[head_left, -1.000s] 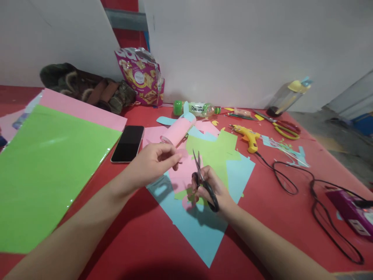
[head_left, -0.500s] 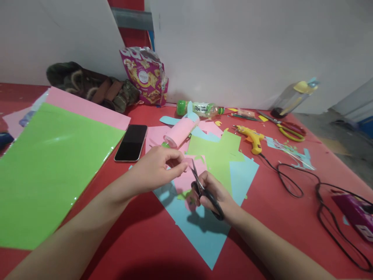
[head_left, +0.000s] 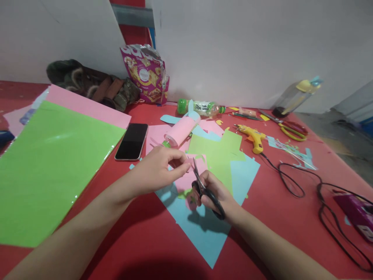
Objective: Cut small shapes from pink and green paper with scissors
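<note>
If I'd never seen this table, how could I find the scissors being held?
On the red table, find the big blue paper. Over it, the right hand holds the scissors. Their handles are black; the yellow-handled pair lies farther back.

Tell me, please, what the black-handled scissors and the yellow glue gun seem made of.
Black-handled scissors: blades likely steel, grey with a metallic sheen; handles probably plastic, smooth and dark. Yellow glue gun: body apparently plastic, evenly coloured and smooth.
</note>
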Available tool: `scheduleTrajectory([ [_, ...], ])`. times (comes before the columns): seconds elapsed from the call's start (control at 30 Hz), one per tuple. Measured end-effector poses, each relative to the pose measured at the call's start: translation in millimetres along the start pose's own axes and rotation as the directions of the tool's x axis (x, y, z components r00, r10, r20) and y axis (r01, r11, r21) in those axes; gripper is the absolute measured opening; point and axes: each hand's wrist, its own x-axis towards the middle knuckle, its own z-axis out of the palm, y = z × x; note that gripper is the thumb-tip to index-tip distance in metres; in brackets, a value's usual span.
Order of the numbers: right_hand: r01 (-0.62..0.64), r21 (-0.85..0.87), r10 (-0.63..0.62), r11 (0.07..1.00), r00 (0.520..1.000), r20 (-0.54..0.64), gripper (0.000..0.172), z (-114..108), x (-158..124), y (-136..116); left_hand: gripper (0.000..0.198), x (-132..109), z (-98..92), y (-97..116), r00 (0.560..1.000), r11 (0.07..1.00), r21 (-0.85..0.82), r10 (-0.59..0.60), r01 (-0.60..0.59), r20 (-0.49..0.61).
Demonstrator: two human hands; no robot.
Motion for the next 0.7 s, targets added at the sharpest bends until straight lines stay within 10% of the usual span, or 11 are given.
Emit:
scheduleTrajectory([
  [0.7, -0.024, 0.051, 0.024, 0.998, 1.000, 0.001, 0.034, 0.0, -0.5, 1.0, 0.020, -0.1, -0.6, -0.9, 1.000, 1.000, -0.025, 0.006, -0.006, 0.009],
])
